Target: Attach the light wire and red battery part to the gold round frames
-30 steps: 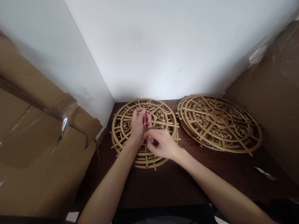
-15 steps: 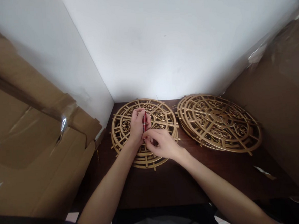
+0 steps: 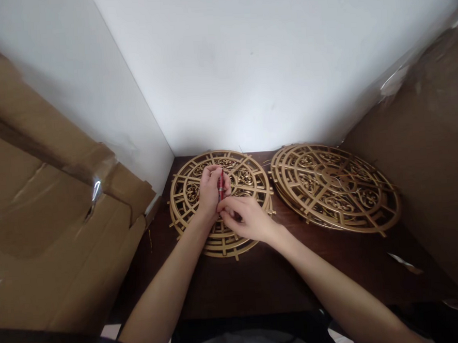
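My left hand (image 3: 210,192) is closed around a slim red pen (image 3: 221,185) with a silvery band, held roughly upright in the view. At its lower end my right hand (image 3: 247,217) pinches with thumb and forefinger. What lies between those fingertips is too small to make out. Both hands are over the middle of a stack of round gold openwork panels (image 3: 183,222), which have scroll ornaments inside rings and bars. The panels' centre is partly hidden by my hands.
A second stack of gold round panels (image 3: 320,215) stands to the right on the dark brown table (image 3: 259,288). A small strip (image 3: 405,263) lies at the right. Cardboard (image 3: 41,219) flanks the left side, more cardboard (image 3: 425,154) the right. A white wall (image 3: 254,77) rises behind.
Almost nothing differs. The right fingertips have shifted very slightly at the pen's lower end, while the left hand keeps its hold.
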### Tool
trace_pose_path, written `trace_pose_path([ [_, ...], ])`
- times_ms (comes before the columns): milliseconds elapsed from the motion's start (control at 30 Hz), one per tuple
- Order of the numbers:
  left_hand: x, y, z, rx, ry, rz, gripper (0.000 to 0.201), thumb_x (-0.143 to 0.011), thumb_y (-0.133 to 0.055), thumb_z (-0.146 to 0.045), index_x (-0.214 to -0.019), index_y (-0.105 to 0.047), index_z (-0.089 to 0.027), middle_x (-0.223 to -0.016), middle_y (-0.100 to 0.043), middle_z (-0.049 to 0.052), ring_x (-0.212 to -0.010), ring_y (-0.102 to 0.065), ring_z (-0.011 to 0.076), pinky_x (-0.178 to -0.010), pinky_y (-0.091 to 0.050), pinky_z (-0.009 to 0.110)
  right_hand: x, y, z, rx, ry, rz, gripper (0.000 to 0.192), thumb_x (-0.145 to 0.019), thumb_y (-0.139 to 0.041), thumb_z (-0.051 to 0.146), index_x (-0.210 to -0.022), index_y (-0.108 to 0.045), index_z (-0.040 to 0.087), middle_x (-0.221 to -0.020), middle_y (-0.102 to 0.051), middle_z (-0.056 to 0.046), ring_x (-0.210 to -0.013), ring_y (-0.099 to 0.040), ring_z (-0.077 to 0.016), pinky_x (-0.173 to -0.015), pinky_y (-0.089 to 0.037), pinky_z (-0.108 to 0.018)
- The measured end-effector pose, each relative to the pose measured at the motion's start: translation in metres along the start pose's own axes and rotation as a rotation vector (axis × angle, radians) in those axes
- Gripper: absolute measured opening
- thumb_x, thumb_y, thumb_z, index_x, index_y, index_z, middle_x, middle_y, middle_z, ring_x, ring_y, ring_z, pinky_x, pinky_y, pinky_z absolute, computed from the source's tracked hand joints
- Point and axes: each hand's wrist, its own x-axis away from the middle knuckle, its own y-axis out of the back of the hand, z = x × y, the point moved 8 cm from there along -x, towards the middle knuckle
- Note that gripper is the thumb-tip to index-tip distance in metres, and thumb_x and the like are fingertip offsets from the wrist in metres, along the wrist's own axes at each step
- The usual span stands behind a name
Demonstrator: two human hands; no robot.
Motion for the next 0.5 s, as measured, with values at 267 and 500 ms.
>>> trace_pose_path([
  [267, -0.0008, -0.0001, -0.0006, 0.002, 0.003, -0.005, 0.02, -0.079, -0.055, -0.028, -0.085, -0.037, -0.022, -0.049, -0.048, -0.008, -0.035, -0.039, 0.0076, -0.035, -0.027, 0.017, -0.0013, 0.0013, 0.0024, -0.002, 0.01, 0.009, 0.01, -0.085, -0.05, 0.016, -0.089, -0.059, 0.016, -0.068, -0.056, 0.001, -0.057, -0.049, -0.0082, -0.056, -0.039, -0.018],
  [500, -0.0006, -0.001, -0.0016, 0.047, 0.017, -0.003, 0.02, -0.078, -0.056, -0.029, -0.084, -0.038, -0.022, -0.049, -0.046, -0.008, -0.033, -0.036, 0.0063, -0.034, -0.024, 0.016, -0.0007, 0.0023, 0.0067, 0.053, 0.08, -0.014, 0.013, -0.087, -0.049, 0.017, -0.088, -0.062, 0.016, -0.068, -0.06, 0.0, -0.057, -0.052, -0.009, -0.056, -0.041, -0.019],
])
